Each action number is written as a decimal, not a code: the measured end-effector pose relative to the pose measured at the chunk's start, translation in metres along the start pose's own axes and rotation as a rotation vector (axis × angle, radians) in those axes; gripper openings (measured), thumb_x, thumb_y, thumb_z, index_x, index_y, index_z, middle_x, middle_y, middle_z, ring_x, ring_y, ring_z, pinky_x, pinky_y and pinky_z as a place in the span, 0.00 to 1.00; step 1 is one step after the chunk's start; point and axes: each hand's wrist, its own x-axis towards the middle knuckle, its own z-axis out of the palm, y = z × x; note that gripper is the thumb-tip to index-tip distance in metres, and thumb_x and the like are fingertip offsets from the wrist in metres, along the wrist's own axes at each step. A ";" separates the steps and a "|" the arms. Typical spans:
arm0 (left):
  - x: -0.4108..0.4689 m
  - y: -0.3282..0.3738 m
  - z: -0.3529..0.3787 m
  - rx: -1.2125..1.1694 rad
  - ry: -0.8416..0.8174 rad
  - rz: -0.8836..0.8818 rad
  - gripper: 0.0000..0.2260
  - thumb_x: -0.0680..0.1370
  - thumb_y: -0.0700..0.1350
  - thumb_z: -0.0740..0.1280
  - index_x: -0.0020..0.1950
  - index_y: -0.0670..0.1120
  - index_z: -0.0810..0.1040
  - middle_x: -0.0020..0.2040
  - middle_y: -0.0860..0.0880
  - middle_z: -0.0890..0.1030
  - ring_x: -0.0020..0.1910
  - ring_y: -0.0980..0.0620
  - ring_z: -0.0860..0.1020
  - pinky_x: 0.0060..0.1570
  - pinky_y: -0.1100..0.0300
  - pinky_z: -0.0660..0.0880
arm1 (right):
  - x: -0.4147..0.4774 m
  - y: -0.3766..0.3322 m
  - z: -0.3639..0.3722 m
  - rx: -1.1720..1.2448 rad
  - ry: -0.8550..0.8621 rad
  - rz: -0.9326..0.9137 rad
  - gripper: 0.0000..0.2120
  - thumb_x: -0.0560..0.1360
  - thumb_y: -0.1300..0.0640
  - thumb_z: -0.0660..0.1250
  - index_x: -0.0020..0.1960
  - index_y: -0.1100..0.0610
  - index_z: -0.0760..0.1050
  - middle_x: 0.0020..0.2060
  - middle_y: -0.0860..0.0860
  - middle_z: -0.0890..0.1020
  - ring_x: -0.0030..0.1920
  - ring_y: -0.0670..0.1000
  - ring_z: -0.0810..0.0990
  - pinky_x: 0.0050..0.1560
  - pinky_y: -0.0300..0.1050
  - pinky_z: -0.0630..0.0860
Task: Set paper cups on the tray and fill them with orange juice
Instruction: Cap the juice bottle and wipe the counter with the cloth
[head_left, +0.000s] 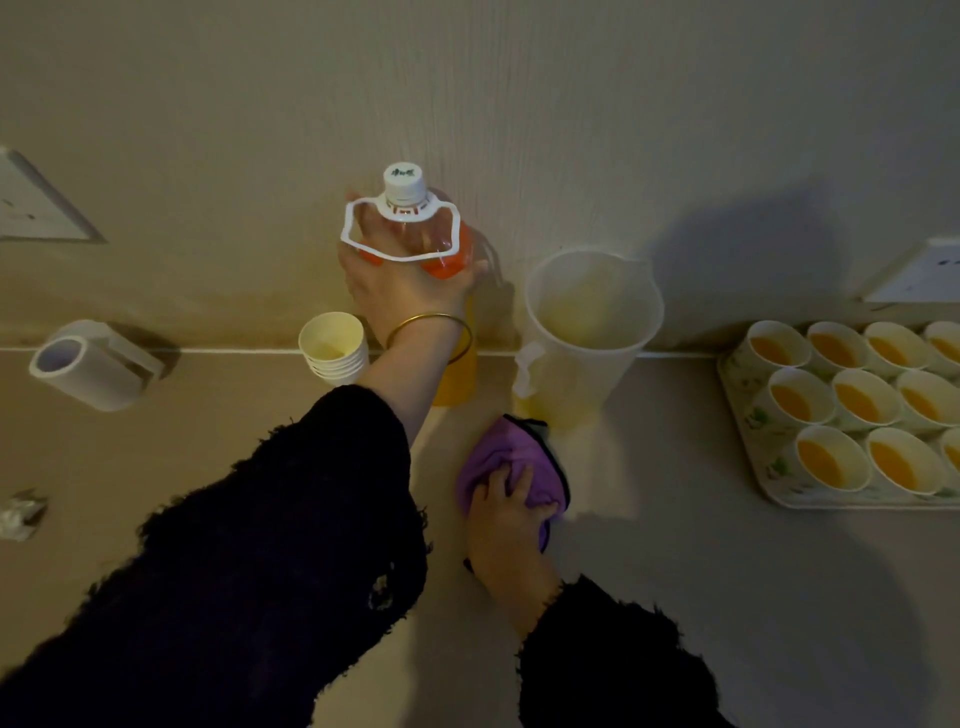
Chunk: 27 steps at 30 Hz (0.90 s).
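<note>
I'm seeing left hand (405, 291) wrapping upright juice bottle (447, 249) at worktop (675, 597) back edge. Right hand (511, 519) clutching purple cloth (498, 457). Tray (852, 500) of filled cups (831, 457) sitting rightward, nearer right hand.

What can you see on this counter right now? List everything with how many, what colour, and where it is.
juice bottle: one, orange with white cap and carry ring, at the back by the wall
paper cup stack: one, white, left of the bottle
jug: one, white, right of the bottle
purple cloth: one, on the counter in front of the jug
tray: one, pale floral, far right, cut by the frame edge
filled paper cups: ten in view, white with orange juice, on the tray
holder: one, white, far left
crumpled wrapper: one, silvery, left edge
wall sockets: two, white, left and right
bangle: one, gold, left wrist
left hand: black sleeve, grips the bottle
right hand: black sleeve, grips the cloth
</note>
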 end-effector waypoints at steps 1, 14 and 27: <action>-0.002 -0.002 -0.002 -0.003 -0.013 0.000 0.55 0.56 0.59 0.79 0.76 0.48 0.53 0.70 0.44 0.60 0.69 0.45 0.63 0.68 0.54 0.64 | 0.000 0.001 -0.001 -0.008 -0.003 -0.002 0.24 0.82 0.57 0.51 0.77 0.58 0.49 0.76 0.58 0.45 0.74 0.68 0.39 0.64 0.77 0.54; -0.019 -0.103 -0.046 0.165 -0.011 0.014 0.42 0.71 0.61 0.67 0.76 0.42 0.53 0.73 0.36 0.57 0.72 0.38 0.58 0.69 0.46 0.59 | -0.016 -0.030 -0.009 -0.003 -0.037 -0.314 0.27 0.79 0.58 0.58 0.76 0.57 0.54 0.76 0.56 0.48 0.74 0.68 0.41 0.68 0.75 0.46; 0.026 -0.159 -0.023 -0.029 -0.241 -0.215 0.47 0.65 0.42 0.78 0.76 0.48 0.54 0.71 0.40 0.62 0.70 0.43 0.64 0.67 0.55 0.62 | 0.001 -0.023 -0.004 -0.024 0.108 -0.515 0.25 0.81 0.54 0.57 0.76 0.57 0.56 0.77 0.53 0.50 0.76 0.63 0.42 0.74 0.62 0.44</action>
